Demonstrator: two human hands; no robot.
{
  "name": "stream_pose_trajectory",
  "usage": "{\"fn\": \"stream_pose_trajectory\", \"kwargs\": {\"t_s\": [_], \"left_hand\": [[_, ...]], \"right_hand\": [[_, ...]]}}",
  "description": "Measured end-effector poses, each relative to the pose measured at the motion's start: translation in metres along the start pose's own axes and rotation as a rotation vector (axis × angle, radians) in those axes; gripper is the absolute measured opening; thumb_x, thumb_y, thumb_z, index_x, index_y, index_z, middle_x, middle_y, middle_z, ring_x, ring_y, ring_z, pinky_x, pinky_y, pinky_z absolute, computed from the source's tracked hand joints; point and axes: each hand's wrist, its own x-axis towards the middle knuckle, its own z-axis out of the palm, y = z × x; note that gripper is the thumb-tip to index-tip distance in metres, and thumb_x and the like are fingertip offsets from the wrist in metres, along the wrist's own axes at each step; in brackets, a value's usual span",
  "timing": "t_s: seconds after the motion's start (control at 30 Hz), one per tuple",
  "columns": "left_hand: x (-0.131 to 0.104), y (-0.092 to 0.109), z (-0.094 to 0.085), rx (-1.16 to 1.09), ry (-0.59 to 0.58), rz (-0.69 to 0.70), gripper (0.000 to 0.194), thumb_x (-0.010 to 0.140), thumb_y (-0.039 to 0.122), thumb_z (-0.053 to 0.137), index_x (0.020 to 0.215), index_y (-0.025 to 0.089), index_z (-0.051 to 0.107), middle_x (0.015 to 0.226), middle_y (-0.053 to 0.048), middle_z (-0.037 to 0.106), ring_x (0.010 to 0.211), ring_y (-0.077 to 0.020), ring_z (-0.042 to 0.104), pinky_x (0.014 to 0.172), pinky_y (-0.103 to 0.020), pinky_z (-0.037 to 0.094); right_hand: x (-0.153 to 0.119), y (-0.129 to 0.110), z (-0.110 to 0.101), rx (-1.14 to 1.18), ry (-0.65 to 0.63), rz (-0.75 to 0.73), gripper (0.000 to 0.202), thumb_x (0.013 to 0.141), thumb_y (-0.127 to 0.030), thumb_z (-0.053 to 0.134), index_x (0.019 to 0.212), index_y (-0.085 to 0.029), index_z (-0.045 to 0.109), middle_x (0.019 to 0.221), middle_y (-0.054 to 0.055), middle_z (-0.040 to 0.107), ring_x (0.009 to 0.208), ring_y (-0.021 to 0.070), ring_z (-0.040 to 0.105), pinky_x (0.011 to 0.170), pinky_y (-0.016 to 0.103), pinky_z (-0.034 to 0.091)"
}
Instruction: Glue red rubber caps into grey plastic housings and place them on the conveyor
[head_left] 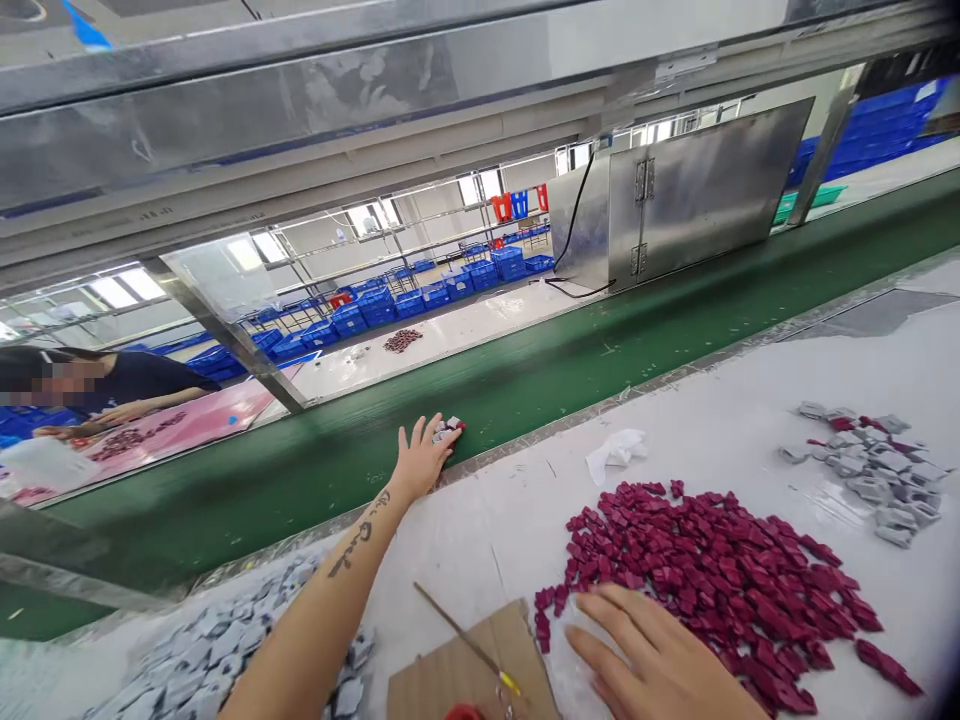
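Note:
My left hand (424, 455) reaches over the near edge of the green belt (525, 385), its fingers spread beside a small cluster of grey and dark red pieces (448, 430); whether it still touches them I cannot tell. Low in the view, my right hand (637, 645) lies with fingers apart at the left edge of a large pile of dark red pieces (705, 570), over a clear plastic sheet (581, 650). Nothing shows in its grip. Grey pieces (217, 640) lie heaped left of my left forearm.
Cardboard (465, 670) with a thin yellow-tipped tool (499, 675) lies at bottom centre. White tissue (616, 452) sits above the red pile. Mixed grey pieces (877, 460) lie at right. Across the belt, a person (142, 385) works at far left. A metal beam (360, 90) spans overhead.

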Motion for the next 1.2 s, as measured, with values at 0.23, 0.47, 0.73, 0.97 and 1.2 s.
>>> {"fn": "stream_pose_trajectory", "kwargs": {"t_s": [0.23,0.47,0.73,0.97,1.2], "left_hand": [[-0.030,0.075,-0.021,-0.238,-0.021,0.125,0.041,0.093,0.032,0.053,0.133,0.022,0.049,0.144,-0.011,0.043,0.134,-0.0308,0.038,0.109,-0.059,0.028],[-0.048,0.153,0.009,-0.523,-0.150,0.169,0.044,0.097,0.038,0.043,0.138,0.020,0.044,0.149,-0.013,0.039,0.137,-0.0282,0.036,0.110,-0.053,0.031],[-0.061,0.221,0.033,-0.673,-0.178,0.122,0.043,0.095,0.040,0.038,0.133,0.026,0.053,0.149,-0.006,0.043,0.142,-0.0249,0.027,0.118,-0.047,0.010],[-0.114,0.272,0.024,-0.759,-0.233,-0.135,0.046,0.095,0.027,0.025,0.132,0.016,0.050,0.141,-0.011,0.045,0.135,-0.0186,0.035,0.117,-0.035,0.021],[-0.133,0.296,0.005,-0.864,-0.381,-0.398,0.049,0.095,0.022,0.026,0.141,0.012,0.041,0.154,-0.013,0.027,0.145,-0.0199,0.020,0.119,-0.037,0.016]], "right_hand": [[0.043,0.004,0.052,-0.106,-0.280,-0.140,0.004,0.087,-0.022,0.057,0.088,-0.018,0.059,0.088,0.005,0.062,0.085,0.0209,0.055,0.083,0.039,0.044],[0.000,0.008,-0.012,-0.125,-0.204,-0.167,0.007,0.087,-0.026,0.057,0.085,-0.021,0.061,0.089,0.000,0.065,0.089,0.0188,0.057,0.096,0.035,0.037],[-0.076,0.007,-0.044,-0.658,0.017,0.124,0.063,0.080,-0.070,0.044,0.120,-0.024,0.061,0.116,0.019,0.062,0.106,0.0403,0.052,0.078,0.053,0.038],[-0.086,-0.013,-0.005,-0.689,0.020,0.373,0.052,0.078,-0.042,0.057,0.129,-0.031,0.054,0.126,0.019,0.056,0.112,0.0448,0.049,0.081,0.065,0.039],[-0.093,0.004,-0.031,-0.478,-0.061,0.270,0.071,0.076,-0.063,0.053,0.135,-0.024,0.048,0.139,0.020,0.046,0.123,0.0443,0.042,0.090,0.064,0.036]]}}
